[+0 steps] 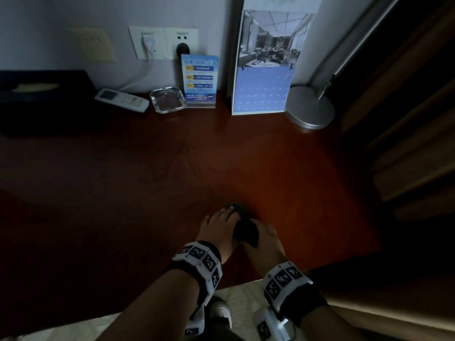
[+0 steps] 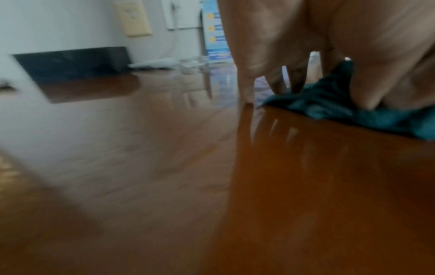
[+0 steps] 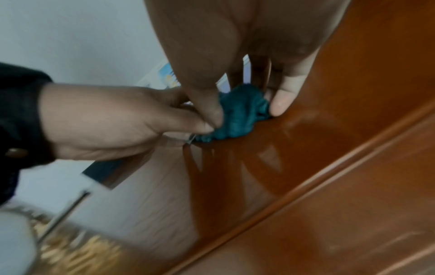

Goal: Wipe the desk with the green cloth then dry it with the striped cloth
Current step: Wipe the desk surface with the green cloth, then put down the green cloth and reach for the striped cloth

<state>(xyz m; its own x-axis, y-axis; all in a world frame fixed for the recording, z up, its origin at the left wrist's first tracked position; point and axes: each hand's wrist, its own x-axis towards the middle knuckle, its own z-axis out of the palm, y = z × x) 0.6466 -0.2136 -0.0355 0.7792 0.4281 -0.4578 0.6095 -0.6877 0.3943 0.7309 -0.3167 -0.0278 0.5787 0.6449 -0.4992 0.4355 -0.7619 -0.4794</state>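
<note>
The dark green cloth (image 1: 243, 230) lies bunched on the glossy red-brown desk (image 1: 172, 180), close to its front edge. My left hand (image 1: 222, 219) grips the cloth's left side, the fingers reaching over its far end. My right hand (image 1: 264, 233) grips its right side. The right wrist view has the right hand (image 3: 244, 104) with thumb and a finger on either side of the teal-green bundle (image 3: 237, 119), while the left hand (image 3: 105, 121) pinches its near edge. In the left wrist view the cloth (image 2: 329, 106) lies under my left hand (image 2: 306, 87). No striped cloth is in view.
Along the back wall stand a black tissue box (image 1: 37, 94), a white remote (image 1: 121, 99), a glass ashtray (image 1: 168, 99), a blue sign card (image 1: 199, 82), a tall calendar stand (image 1: 266, 70) and a round lamp base (image 1: 310, 107). Wooden panelling (image 1: 406, 143) bounds the right side.
</note>
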